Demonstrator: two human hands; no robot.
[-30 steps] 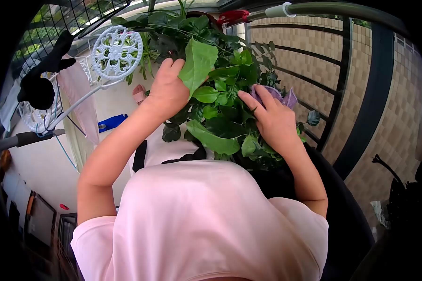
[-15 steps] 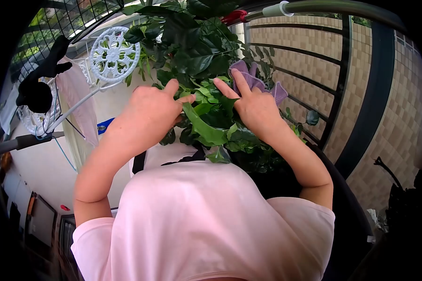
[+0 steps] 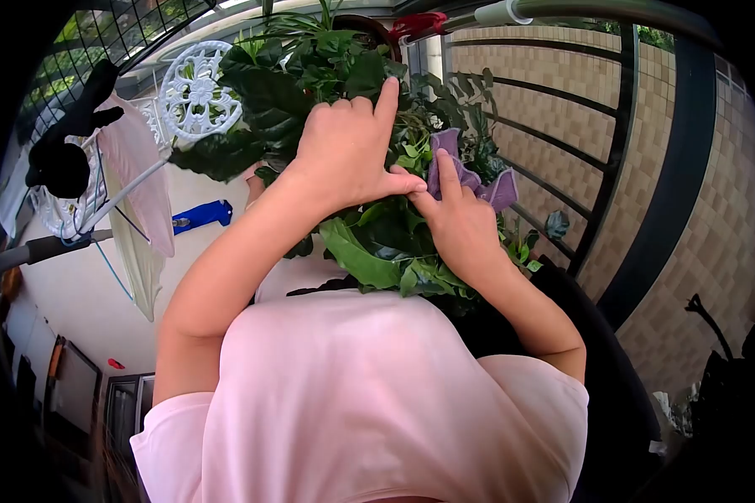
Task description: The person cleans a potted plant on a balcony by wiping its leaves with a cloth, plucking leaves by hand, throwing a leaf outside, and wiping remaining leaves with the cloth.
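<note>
My left hand (image 3: 348,155) reaches over a large green plant (image 3: 281,109), index finger stretched out and thumb spread wide. Its other fingers bend down among the leaves, their tips hidden. The left thumb meets the fingertips of my right hand (image 3: 463,226) above the foliage. A purple cloth (image 3: 499,191) is bunched behind the right hand's fingers, which are closed on it, with the index finger pointing forward. Just below both hands lies a broad light green leaf (image 3: 361,256).
Dark metal railings (image 3: 554,155) run along the right, before a tiled wall (image 3: 545,105). At left are a white ornate round piece (image 3: 200,90), a drying rack with hanging cloths (image 3: 138,180) and a blue object (image 3: 201,218) on the floor. A handrail (image 3: 612,15) crosses the top right.
My left hand has moved right and forward over the plant, its thumb now touching my right hand. The right hand and purple cloth have shifted slightly toward me. Large leaves have swung left.
</note>
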